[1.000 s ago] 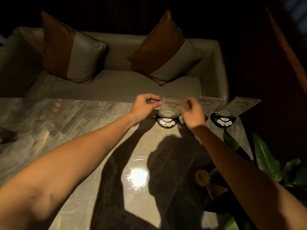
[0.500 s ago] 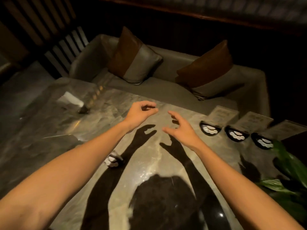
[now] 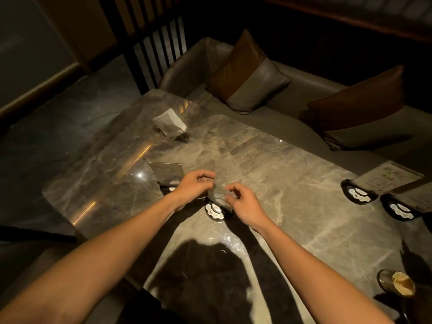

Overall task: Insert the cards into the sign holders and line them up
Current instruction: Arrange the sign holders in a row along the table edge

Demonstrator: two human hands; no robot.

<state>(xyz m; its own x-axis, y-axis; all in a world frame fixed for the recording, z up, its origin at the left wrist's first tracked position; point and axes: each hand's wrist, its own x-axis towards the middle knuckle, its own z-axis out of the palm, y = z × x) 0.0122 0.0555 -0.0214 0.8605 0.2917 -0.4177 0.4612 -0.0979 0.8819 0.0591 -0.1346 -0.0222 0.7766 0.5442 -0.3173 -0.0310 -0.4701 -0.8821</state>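
Both hands — left (image 3: 191,188), right (image 3: 243,203) — empty a moment ago, now grip the near sign holder (image 3: 216,203).

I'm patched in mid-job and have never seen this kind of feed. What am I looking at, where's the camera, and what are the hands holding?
There is no machine here: a person works with bare hands, and the one camera sits on their head, looking forward and down. The left hand and right hand both pinch the clear panel of a sign holder standing on its round black base on the marble table. Whether a card is already in it is too dim to tell. Another holder stands just behind the left hand, and one more sits farther back. At the right edge, two finished holders with printed cards stand side by side. Beyond the table is a sofa with cushions.
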